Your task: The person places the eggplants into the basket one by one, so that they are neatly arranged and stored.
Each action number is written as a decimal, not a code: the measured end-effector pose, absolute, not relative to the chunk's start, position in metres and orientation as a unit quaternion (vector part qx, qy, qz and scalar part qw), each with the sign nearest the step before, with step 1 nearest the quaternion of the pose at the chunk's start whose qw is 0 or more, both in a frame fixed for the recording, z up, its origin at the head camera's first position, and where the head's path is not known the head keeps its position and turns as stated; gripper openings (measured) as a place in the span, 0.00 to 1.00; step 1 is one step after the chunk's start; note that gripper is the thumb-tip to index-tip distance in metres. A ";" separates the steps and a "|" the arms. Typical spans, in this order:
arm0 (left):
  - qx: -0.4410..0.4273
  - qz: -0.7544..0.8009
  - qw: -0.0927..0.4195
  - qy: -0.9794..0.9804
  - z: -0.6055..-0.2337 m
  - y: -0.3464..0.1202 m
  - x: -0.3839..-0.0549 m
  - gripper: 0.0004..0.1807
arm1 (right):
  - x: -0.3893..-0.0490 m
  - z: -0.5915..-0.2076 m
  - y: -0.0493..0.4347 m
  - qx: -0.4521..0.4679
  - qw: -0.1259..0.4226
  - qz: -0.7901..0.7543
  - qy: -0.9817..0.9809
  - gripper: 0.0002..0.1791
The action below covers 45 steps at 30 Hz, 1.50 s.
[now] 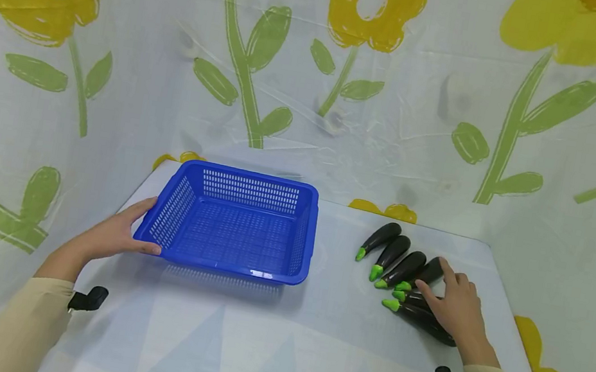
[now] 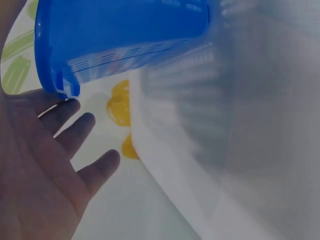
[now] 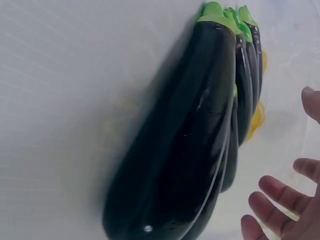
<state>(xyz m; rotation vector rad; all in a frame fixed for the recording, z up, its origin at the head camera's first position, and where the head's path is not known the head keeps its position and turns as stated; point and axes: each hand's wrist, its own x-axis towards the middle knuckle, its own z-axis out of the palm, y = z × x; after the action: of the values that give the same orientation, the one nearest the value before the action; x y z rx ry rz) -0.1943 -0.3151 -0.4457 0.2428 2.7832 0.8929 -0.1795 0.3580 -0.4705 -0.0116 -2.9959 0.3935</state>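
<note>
A blue plastic basket with slotted walls is on the left half of the table. My left hand spans its left side, thumb along the front left corner and fingertips at the left rim. In the left wrist view, the other fingers are spread and extended beneath the basket corner. To the right, several dark eggplants with green caps lie in a fanned row. My right hand hovers over the near ones, fingers spread and holding nothing. The nearest eggplant fills the middle of the right wrist view.
The white table has pale blue triangles. Its back edge meets a hanging cloth printed with yellow flowers, which also encloses both sides. Black straps with small black pieces sit at both wrists over beige sleeves.
</note>
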 end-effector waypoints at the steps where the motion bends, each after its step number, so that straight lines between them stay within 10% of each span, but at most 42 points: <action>1: 0.086 0.305 0.104 0.943 -0.446 -0.315 -0.194 0.64 | -0.178 -0.471 0.359 -0.005 0.059 0.131 -0.990 0.47; 45: 0.099 0.312 0.108 0.939 -0.456 -0.297 -0.192 0.69 | -0.147 -0.488 0.381 -0.033 0.052 0.139 -0.988 0.45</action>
<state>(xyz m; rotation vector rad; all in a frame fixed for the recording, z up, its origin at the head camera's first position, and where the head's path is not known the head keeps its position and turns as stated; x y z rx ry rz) -0.1925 -0.2971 -0.4563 0.2921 2.7624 0.9168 -0.1465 0.3812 -0.4883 -0.1009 -3.0061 0.4239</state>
